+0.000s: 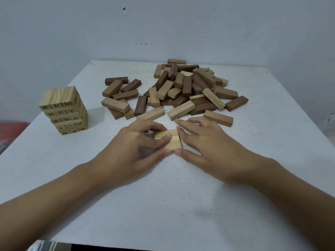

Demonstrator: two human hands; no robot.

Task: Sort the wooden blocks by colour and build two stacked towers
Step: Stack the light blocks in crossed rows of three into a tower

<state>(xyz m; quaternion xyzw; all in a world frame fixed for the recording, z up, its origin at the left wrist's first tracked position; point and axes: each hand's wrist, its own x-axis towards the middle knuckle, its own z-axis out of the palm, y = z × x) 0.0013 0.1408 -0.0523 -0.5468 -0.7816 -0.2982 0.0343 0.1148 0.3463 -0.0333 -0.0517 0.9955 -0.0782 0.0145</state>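
A row of light wooden blocks (171, 140) lies flat on the white table (163, 196) in front of me, side by side. My left hand (132, 151) grips the row from the left, fingers on top and thumb at its near edge. My right hand (204, 144) holds it from the right, fingers along its right side and thumb at its near corner. A tower of light numbered blocks (65, 109) stands at the left. A loose pile of brown and tan blocks (181, 89) covers the far middle of the table.
The table ends at a pale wall (163, 33) behind the pile. A single tan block (218, 118) lies just beyond my right hand. Something red (10, 127) sits off the table's left edge.
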